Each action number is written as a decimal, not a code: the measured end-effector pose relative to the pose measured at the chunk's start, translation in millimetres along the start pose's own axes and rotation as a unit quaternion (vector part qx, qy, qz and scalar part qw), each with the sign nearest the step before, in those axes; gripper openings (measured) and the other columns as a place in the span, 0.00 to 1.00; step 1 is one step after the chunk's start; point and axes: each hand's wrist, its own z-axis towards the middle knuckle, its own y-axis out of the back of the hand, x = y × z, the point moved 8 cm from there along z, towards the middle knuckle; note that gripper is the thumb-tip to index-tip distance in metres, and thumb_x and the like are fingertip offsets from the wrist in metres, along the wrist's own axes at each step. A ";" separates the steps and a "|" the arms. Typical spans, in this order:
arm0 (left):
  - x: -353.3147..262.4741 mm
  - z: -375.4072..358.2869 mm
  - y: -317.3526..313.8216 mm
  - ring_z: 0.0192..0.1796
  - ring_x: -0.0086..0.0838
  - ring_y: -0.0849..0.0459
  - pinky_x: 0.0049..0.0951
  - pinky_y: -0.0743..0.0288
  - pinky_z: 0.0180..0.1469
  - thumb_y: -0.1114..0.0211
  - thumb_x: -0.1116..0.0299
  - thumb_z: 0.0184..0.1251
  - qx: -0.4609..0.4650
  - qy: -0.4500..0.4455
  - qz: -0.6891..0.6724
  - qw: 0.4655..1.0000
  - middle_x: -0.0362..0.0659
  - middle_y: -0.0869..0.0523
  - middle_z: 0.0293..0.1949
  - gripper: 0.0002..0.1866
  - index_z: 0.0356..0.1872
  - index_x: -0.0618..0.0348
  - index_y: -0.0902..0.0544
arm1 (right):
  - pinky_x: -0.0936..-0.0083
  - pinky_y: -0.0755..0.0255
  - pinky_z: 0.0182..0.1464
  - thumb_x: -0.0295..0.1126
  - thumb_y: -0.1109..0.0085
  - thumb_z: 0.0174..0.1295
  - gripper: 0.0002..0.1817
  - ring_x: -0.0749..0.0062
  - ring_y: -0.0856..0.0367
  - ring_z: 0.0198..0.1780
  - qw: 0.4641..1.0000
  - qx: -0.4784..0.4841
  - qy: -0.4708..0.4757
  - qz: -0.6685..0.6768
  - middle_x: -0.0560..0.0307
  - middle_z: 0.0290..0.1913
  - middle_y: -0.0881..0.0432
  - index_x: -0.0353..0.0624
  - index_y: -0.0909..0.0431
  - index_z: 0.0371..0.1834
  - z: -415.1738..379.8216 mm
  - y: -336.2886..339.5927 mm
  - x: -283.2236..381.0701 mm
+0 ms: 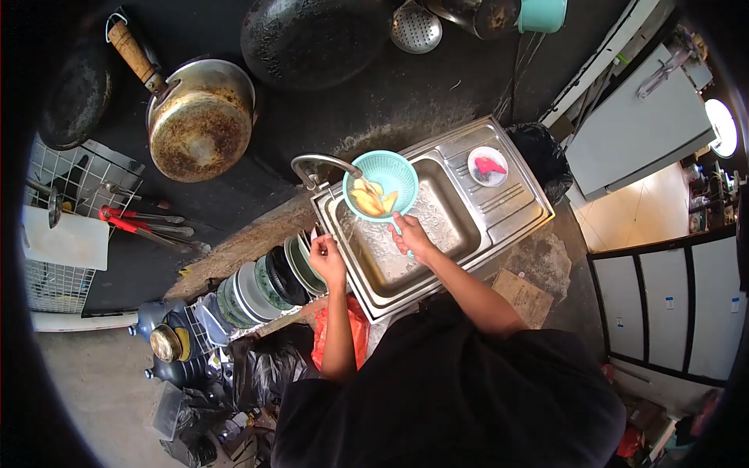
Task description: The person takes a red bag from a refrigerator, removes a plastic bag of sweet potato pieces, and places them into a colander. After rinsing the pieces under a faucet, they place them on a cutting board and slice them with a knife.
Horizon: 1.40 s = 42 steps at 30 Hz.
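A light green plastic strainer [396, 170] is over the left part of the steel sink [456, 210], under the curved faucet [324, 158]. Yellowish pieces of food [373, 201] lie inside it, below the spout. My right hand [412, 237] is closed round the strainer's handle. At the sink's left edge, beside the dish rack, my left hand [327, 259] has its fingers curled together near a small pinkish thing; whether it holds anything is too small to tell.
On the drainboard [521, 183] sits a white bowl [488, 178] with something pink in it. Plates [253, 290] stand in a rack left of the sink. A pot [200, 132] and a large dark pan [312, 39] hang on the wall. A red bag [355, 331] is below.
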 end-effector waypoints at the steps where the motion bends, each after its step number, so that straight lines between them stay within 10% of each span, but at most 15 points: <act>1: 4.6 -2.3 3.5 0.25 0.15 0.32 0.20 0.36 0.29 0.38 0.67 0.68 -0.001 0.001 0.001 1.000 0.33 0.24 0.21 0.12 0.28 0.65 0.22 | 0.82 0.49 0.12 0.50 0.57 0.74 0.22 0.84 0.46 0.11 1.000 0.001 -0.009 -0.005 0.67 0.15 0.38 0.41 0.29 0.33 -1.5 -2.7 -3.6; 21: 45.6 -0.8 -14.2 0.32 0.18 0.23 0.18 0.32 0.31 0.41 0.65 0.72 0.100 0.123 -0.088 0.983 0.39 0.18 0.32 0.10 0.45 0.61 0.26 | 0.79 0.47 0.10 0.53 0.54 0.71 0.25 0.82 0.43 0.09 0.999 -0.023 -0.008 -0.040 0.64 0.14 0.36 0.40 0.29 0.31 6.5 5.6 -26.6; 24: 96.0 29.0 -11.7 0.46 0.31 0.19 0.32 0.22 0.45 0.48 0.56 0.75 0.075 -0.182 0.081 0.977 0.48 0.20 0.47 0.18 0.50 0.62 0.26 | 0.76 0.36 0.15 0.32 0.52 0.67 0.09 0.76 0.33 0.14 0.962 -0.140 0.089 -0.216 0.59 0.21 0.29 0.43 0.24 0.42 44.4 18.3 -53.1; 25: 105.1 32.5 -27.4 0.48 0.32 0.19 0.36 0.21 0.48 0.52 0.52 0.75 0.120 0.180 -0.098 0.972 0.45 0.20 0.49 0.22 0.50 0.63 0.26 | 0.77 0.35 0.15 0.34 0.52 0.68 0.10 0.77 0.32 0.14 0.958 -0.102 0.133 -0.233 0.60 0.22 0.27 0.44 0.23 0.44 38.6 11.3 -40.4; 28: 40.8 54.1 -46.7 0.54 0.37 0.22 0.41 0.30 0.53 0.54 0.42 0.72 0.210 0.157 -0.001 0.965 0.49 0.21 0.55 0.33 0.61 0.64 0.29 | 0.79 0.35 0.14 0.52 0.52 0.70 0.24 0.81 0.32 0.14 0.990 -0.049 0.125 -0.051 0.63 0.19 0.28 0.39 0.21 0.42 31.3 10.9 -31.0; 32: 35.7 74.7 -76.9 0.68 0.40 0.33 0.42 0.41 0.67 0.57 0.33 0.70 0.201 0.246 -0.074 0.945 0.55 0.31 0.67 0.44 0.71 0.65 0.41 | 0.66 0.27 0.18 0.49 0.57 0.71 0.25 0.66 0.25 0.16 0.972 -0.156 0.140 -0.105 0.57 0.16 0.26 0.38 0.20 0.33 16.6 11.8 -14.1; 39: 54.4 82.4 -129.7 0.72 0.43 0.37 0.44 0.46 0.72 0.62 0.31 0.68 0.300 0.338 -0.162 0.877 0.53 0.36 0.70 0.46 0.70 0.65 0.38 | 0.64 0.26 0.22 0.48 0.59 0.73 0.27 0.64 0.22 0.18 0.993 -0.069 0.041 -0.092 0.54 0.17 0.25 0.35 0.21 0.28 42.4 0.2 -30.2; 42: 55.7 90.4 -111.6 0.69 0.42 0.35 0.47 0.44 0.70 0.59 0.35 0.71 0.315 0.290 -0.067 0.901 0.49 0.33 0.69 0.40 0.69 0.62 0.35 | 0.65 0.24 0.31 0.49 0.59 0.73 0.28 0.67 0.22 0.23 0.939 -0.222 0.221 -0.141 0.54 0.19 0.22 0.36 0.20 0.30 48.1 10.7 -13.0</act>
